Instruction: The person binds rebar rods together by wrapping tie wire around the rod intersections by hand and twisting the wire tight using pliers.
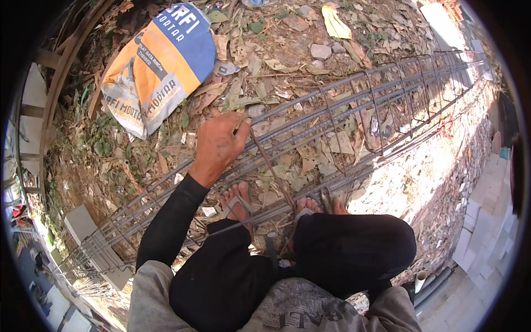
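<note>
A long rebar cage [343,108] of ribbed bars and bent stirrups lies diagonally across the ground in front of me and passes over my feet. My left hand [220,141] is closed at the far top bar, its thumb and fingers pinching the upper corner of a tilted rebar stirrup [270,166]. That stirrup slants down toward the near bars by my right foot [307,205]. Just right of this foot a small patch of skin shows beside my knee, perhaps my right hand [339,207]. My knee hides the rest, so its fingers cannot be made out.
An orange and blue mortar sack [166,63] lies beyond my left hand. Dry leaves, stones and a yellow scrap [336,22] cover the ground. A pale block [94,243] stands under the cage's left end. Stacked pale blocks [484,221] are at right, near a pipe [420,279].
</note>
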`<action>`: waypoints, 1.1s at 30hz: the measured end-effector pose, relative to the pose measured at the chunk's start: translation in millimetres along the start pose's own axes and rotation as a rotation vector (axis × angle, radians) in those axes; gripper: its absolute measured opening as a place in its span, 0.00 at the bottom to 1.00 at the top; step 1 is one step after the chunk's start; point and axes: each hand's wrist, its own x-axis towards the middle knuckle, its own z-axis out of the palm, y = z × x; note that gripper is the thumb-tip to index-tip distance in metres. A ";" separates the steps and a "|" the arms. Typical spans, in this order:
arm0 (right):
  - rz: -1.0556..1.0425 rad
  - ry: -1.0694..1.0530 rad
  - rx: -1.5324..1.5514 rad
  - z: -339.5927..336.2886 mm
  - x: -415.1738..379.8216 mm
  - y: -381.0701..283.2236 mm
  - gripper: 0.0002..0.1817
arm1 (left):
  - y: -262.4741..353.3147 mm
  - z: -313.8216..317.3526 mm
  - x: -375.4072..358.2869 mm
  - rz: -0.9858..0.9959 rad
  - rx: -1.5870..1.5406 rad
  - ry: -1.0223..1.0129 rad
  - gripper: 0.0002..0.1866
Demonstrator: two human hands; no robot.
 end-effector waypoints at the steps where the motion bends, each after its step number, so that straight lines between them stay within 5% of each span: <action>1: 0.000 -0.007 0.005 -3.0 -2.3 3.9 0.23 | -3.6 4.9 -3.9 -0.017 -0.043 0.032 0.12; 7: -0.036 -0.077 0.102 -58.9 -30.4 32.6 0.23 | -19.9 -3.6 -14.0 -0.110 -0.246 -0.085 0.20; 11: -0.050 -0.155 0.191 -165.9 -71.0 35.3 0.23 | -25.8 -16.8 -10.9 -0.180 -0.365 -0.244 0.24; 17: -0.060 0.012 -0.073 -360.3 -139.7 -72.0 0.21 | -46.9 0.6 -14.9 -0.154 -0.356 -0.189 0.24; 19: -0.507 0.268 -0.316 -395.1 -140.2 -92.7 0.26 | -46.5 3.6 -15.9 -0.092 -0.424 -0.121 0.23; 22: -0.423 0.299 -0.565 -412.9 -151.8 -233.4 0.37 | -47.3 2.6 -16.3 -0.095 -0.479 -0.115 0.22; 26: -0.794 0.454 -0.947 -388.7 -119.7 -346.5 0.46 | -56.1 11.8 -17.0 -0.097 -0.439 -0.128 0.22; 33: -0.877 0.275 -1.352 -361.6 -83.8 -453.6 0.45 | -54.8 14.0 -19.5 0.007 -0.431 -0.029 0.18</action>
